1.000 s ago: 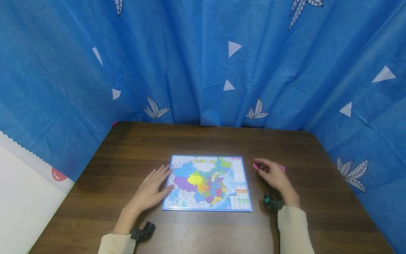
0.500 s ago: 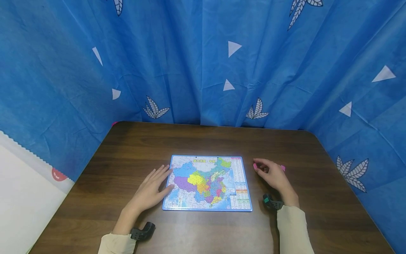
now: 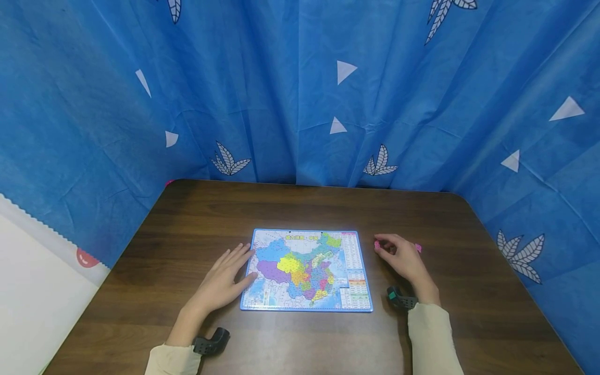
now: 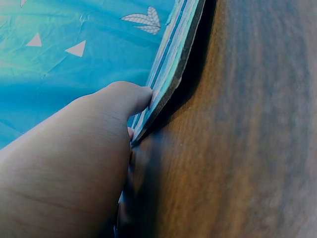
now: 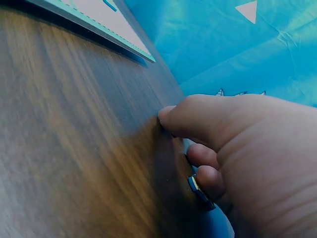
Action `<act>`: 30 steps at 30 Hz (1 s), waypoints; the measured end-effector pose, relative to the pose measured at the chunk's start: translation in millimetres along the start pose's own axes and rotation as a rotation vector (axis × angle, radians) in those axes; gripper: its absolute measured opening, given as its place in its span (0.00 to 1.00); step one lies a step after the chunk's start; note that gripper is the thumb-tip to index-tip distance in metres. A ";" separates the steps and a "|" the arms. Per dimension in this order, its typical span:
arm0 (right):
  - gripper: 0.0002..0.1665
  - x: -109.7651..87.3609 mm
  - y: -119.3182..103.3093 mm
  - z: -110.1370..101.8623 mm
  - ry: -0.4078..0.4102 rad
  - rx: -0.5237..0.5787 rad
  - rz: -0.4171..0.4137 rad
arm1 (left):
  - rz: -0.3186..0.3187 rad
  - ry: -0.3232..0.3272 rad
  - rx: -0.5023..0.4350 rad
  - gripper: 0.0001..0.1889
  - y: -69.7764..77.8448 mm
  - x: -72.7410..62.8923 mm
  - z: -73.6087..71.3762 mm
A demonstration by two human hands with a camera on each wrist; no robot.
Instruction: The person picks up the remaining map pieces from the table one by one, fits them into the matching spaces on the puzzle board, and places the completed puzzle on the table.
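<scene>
A magnetic map puzzle board (image 3: pixel 300 308) with a blue rim lies flat on the table, its map made of coloured pieces. My left hand (image 3: pixel 224 281) rests at the board's left edge with fingers spread and fairly straight; the left wrist view has its thumb (image 4: pixel 130 99) on the board's face. To the right of the board, my right hand (image 3: pixel 407 260) pinches a small pink puzzle piece (image 3: pixel 377 245) between thumb and fingertips, low over the table. Another pink bit (image 3: pixel 418 248) shows past that hand's far side, mostly hidden. In the right wrist view, a small dark-edged piece (image 5: pixel 197 190) sits by the curled fingers.
The brown wooden table (image 3: pixel 300 208) carries the board in its middle. Blue curtain (image 3: pixel 300 104) hangs along the back and both sides. A black wrist device (image 3: pixel 212 342) is on the left wrist, another (image 3: pixel 401 299) on the right. White cloth (image 3: pixel 33 302) is at the left.
My right hand and forearm have shifted very slightly left, and the pink piece at the fingertips has turned a little. My left hand and the board stay where they were.
</scene>
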State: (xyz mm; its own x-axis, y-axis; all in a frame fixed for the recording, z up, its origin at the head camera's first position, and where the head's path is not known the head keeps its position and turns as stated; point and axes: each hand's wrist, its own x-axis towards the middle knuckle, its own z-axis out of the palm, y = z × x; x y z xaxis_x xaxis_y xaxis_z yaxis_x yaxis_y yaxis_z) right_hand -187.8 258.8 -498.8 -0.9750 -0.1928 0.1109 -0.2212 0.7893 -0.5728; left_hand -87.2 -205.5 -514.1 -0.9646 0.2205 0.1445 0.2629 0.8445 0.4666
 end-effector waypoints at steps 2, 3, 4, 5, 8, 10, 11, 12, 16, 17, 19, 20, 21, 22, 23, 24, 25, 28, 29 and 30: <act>0.24 0.0 -0.4 0.2 0.003 -0.003 0.002 | 0.000 0.000 0.000 0.37 0.3 0.0 -0.4; 0.24 -0.1 -0.6 0.2 0.004 -0.004 0.004 | 0.000 -0.001 0.001 0.37 0.5 0.1 -0.5; 0.23 -0.2 -0.6 0.4 0.006 -0.005 0.007 | 0.000 -0.002 0.002 0.36 0.5 0.1 -0.6; 0.23 -0.1 -0.5 0.5 0.008 -0.006 0.008 | 0.000 -0.002 0.003 0.36 0.5 0.2 -0.6; 0.23 0.3 0.0 1.0 0.013 -0.011 0.007 | 0.001 -0.001 0.004 0.36 0.3 0.3 -0.4; 0.22 0.4 0.4 1.4 0.016 -0.011 0.006 | 0.003 0.000 0.004 0.36 0.0 0.3 -0.4; 0.22 0.4 0.3 1.5 0.018 -0.011 0.005 | 0.004 0.001 0.004 0.36 0.0 0.3 -0.4; 0.22 0.5 0.1 1.6 0.019 -0.011 0.004 | 0.004 0.001 0.004 0.36 0.1 0.3 -0.4; 0.22 0.3 -1.6 0.8 0.022 -0.006 0.004 | 0.005 0.002 0.001 0.36 0.2 0.2 -0.4; 0.22 0.3 -2.3 0.5 0.023 -0.004 0.004 | 0.005 0.002 0.000 0.36 0.2 0.1 -0.5; 0.22 0.1 -3.9 0.1 0.026 0.001 0.001 | 0.006 0.002 -0.002 0.36 0.2 0.0 -0.7; 0.22 0.2 -4.7 0.0 0.028 0.004 -0.001 | 0.007 0.002 -0.002 0.36 0.2 -0.1 -0.9; 0.22 0.4 -5.4 0.1 0.030 0.006 -0.005 | 0.007 0.002 -0.003 0.36 0.2 -0.1 -1.0; 0.22 0.5 -6.2 0.1 0.031 0.009 -0.008 | 0.007 0.003 -0.003 0.36 0.1 -0.1 -1.2; 0.22 0.8 -6.9 0.3 0.032 0.013 -0.012 | 0.007 0.003 -0.004 0.36 0.2 -0.2 -1.3; 0.22 1.0 -7.5 0.4 0.032 0.016 -0.016 | 0.008 0.003 -0.005 0.36 0.2 -0.2 -1.5; 0.22 1.1 -8.2 0.5 0.033 0.020 -0.020 | 0.008 0.004 -0.005 0.36 0.3 -0.1 -1.7; 0.22 1.1 -10.0 1.0 0.030 0.035 -0.028 | 0.008 0.002 -0.007 0.36 0.8 -0.2 -2.2; 0.22 1.0 -10.6 1.2 0.028 0.042 -0.029 | 0.008 0.001 -0.008 0.36 1.0 -0.2 -2.4; 0.22 0.8 -11.3 1.4 0.027 0.048 -0.029 | 0.008 0.001 -0.008 0.36 1.1 -0.2 -2.6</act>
State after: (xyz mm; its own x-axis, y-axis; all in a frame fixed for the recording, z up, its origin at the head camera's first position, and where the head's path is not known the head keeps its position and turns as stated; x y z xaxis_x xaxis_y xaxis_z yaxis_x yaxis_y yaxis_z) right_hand -186.1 249.0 -493.4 -0.9685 -0.1993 0.1496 -0.2490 0.7545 -0.6072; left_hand -86.7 -205.8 -511.4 -0.9626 0.2265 0.1488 0.2704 0.8389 0.4723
